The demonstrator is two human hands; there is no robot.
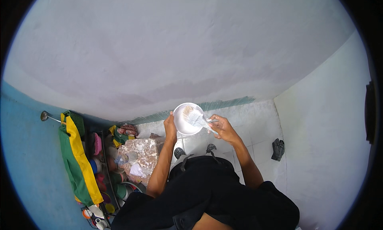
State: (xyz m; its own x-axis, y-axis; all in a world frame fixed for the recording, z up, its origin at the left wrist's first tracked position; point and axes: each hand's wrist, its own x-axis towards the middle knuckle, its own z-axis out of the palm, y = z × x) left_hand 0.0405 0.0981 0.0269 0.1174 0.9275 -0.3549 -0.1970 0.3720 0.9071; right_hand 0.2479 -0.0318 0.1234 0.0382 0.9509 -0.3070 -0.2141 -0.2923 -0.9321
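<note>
Readable text: none on anything in view.
White bowl (pixel 180 123): rim and inside show no letters or numbers that can be made out.
Brush (pixel 195 117): coated in white; no legible mark on it.
Green-and-yellow cloth (pixel 78 162): plain colour bands, no legible lettering.
Colourful bag (pixel 119 136): any print too small to tell.
Clear bottle (pixel 126 158): any label too blurred to read.
Shelf containers (pixel 95 165): too small and dark for reading.
Wall (pixel 191 50): no legible sign or writing.
</note>
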